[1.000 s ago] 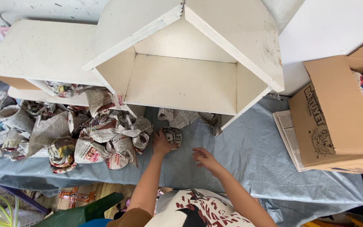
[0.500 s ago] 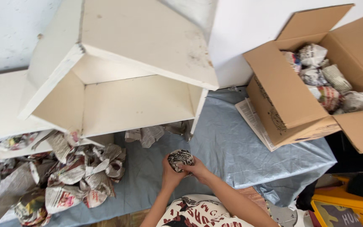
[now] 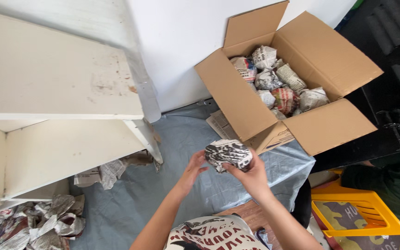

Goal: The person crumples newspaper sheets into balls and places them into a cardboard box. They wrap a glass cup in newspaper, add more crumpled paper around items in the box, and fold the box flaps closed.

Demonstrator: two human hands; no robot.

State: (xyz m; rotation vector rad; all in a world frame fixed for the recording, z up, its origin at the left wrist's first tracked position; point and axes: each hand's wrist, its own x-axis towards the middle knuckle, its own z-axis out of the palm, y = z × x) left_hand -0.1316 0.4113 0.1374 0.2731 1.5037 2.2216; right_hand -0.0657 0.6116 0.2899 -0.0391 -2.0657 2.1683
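1. Head view showed the right hand [image 3: 251,173] cupped under and around a newspaper-wrapped bundle [image 3: 228,154], fingers curled against its near side and clamped on it.
2. The left hand [image 3: 194,167] was beside the same bundle with its fingers spread and loosely open, fingertips touching or nearly touching the bundle's left edge; whether it truly gripped could not be told.
3. The bundle was held in the air above the blue-grey cloth [image 3: 172,185], just in front of the near corner of the cardboard box [image 3: 255,111].
4. The box stood open on the cloth with all flaps folded outward, and it held many more wrapped bundles [image 3: 276,83] piled together inside.
5. Flat sheets of newspaper [image 3: 218,124] lay under the box's left side, sticking out onto the cloth.
6. To the left stood a white wooden shelf [image 3: 61,92], scuffed and stained, with an open compartment facing the camera.
7. A crumpled scrap of newspaper [image 3: 103,172] lay at the foot of the shelf, near its right post.
8. A heap of crumpled newspaper [image 3: 33,227] lay at the lower left, well apart from the hands.
9. A yellow plastic crate [image 3: 362,213] sat on the floor at the lower right, beside a dark green garment [image 3: 394,185].
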